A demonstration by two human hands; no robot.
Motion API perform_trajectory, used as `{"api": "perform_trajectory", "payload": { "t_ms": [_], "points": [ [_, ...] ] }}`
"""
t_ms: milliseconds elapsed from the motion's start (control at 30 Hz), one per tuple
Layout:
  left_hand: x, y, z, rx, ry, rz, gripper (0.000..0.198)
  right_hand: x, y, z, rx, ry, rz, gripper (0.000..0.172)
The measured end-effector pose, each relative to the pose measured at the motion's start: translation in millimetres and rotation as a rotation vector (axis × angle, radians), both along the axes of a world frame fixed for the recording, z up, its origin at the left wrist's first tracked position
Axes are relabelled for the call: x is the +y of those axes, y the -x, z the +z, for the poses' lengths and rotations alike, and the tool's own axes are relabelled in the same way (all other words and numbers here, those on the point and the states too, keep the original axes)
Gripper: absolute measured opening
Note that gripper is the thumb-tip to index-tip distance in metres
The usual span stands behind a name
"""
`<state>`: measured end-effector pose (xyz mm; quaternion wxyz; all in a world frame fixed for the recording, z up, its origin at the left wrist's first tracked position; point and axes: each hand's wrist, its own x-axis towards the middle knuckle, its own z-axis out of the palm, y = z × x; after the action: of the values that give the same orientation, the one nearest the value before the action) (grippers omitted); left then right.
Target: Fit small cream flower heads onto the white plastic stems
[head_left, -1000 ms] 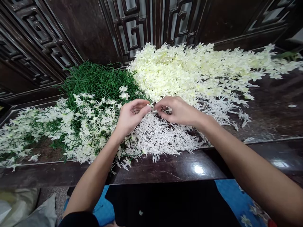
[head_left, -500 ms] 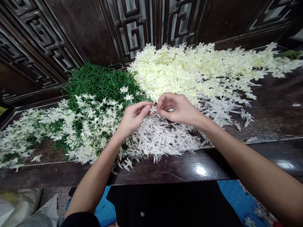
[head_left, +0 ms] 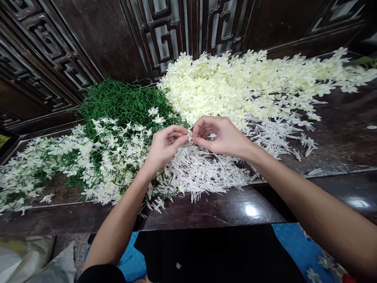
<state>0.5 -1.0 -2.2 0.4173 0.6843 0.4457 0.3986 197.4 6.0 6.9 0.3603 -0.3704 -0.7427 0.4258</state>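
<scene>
My left hand (head_left: 165, 146) and my right hand (head_left: 220, 134) meet fingertip to fingertip, both in a pinch. Between them sits a small white artificial flower (head_left: 190, 136), mostly covered by the fingers. Right below lies a heap of thin white stamen pieces (head_left: 209, 171). Behind my right hand spreads a large pile of cream flower heads (head_left: 224, 90). Thin green plastic stems (head_left: 120, 100) are heaped beyond my left hand. White flowers on green stems (head_left: 113, 167) lie to the left of my left wrist.
All the piles rest on a dark polished wooden bench (head_left: 200, 214), its front edge close to my body. A carved lattice back (head_left: 163, 35) rises behind them. Pale bags (head_left: 26, 255) lie low at the left, and blue fabric (head_left: 294, 247) shows by my lap.
My fingertips have drawn a little closer together around the small flower. A dark spot seen between them earlier is now out of sight. The piles look the same.
</scene>
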Motion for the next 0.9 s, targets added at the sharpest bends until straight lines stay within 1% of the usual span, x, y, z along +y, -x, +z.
{"api": "perform_trajectory", "payload": {
  "t_ms": [67,200,400,600,667,900],
  "points": [
    [0.0,0.2,0.9,0.014,-0.014,-0.006,0.008,-0.3,0.4,-0.5,0.021,-0.016,-0.015,0.011],
    [-0.4,0.3,3.1,0.037,-0.026,0.022,0.007,-1.0,0.9,-1.6,0.071,-0.046,-0.038,0.01],
    [-0.7,1.0,3.9,0.052,-0.035,0.015,0.009,-2.5,1.2,-0.9,0.049,-0.007,-0.025,0.006],
    [-1.1,0.4,4.2,0.015,-0.003,-0.008,0.012,-3.6,4.2,-0.8,0.111,-0.001,-0.137,0.01],
    [-0.9,0.1,3.2,-0.008,0.01,-0.009,0.013,-4.7,5.4,-0.8,0.122,-0.002,-0.153,0.01],
    [-0.1,0.0,2.5,-0.011,-0.019,0.023,0.011,-7.4,8.6,-2.7,0.148,-0.037,-0.134,0.008]
  ]
}}
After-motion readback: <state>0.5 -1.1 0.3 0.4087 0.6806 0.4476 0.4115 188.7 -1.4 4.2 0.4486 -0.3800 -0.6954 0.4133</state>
